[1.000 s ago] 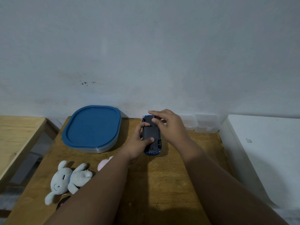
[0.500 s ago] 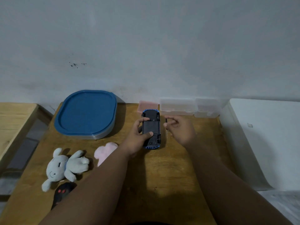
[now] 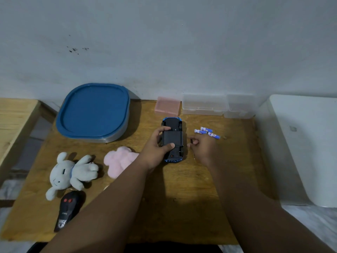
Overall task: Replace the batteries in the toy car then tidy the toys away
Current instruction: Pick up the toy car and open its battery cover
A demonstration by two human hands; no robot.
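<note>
Head view: toy car [image 3: 172,141] belly-up, long axis twd wall; left hand [image 3: 157,143] grips it; right hand [image 3: 202,146] curled, contents unclear

Surface: worn brown wooden tabletop [image 3: 182,198], set against a pale wall.
Back left: rounded blue plastic lid on a shallow grey container [image 3: 93,112].
Back centre: small pink translucent plastic box [image 3: 167,105].
Back right: two clear plastic boxes [image 3: 218,105], side by side, touching.
Centre: blue toy car [image 3: 172,139], upside down, black underside up.
Right of car: three blue-and-white cylindrical batteries [image 3: 207,132], loose, close together.
Left: grey plush rabbit [image 3: 71,170] lying down; pink plush toy [image 3: 119,160] just beside it.
Front left: black remote with two red buttons [image 3: 68,209].
</note>
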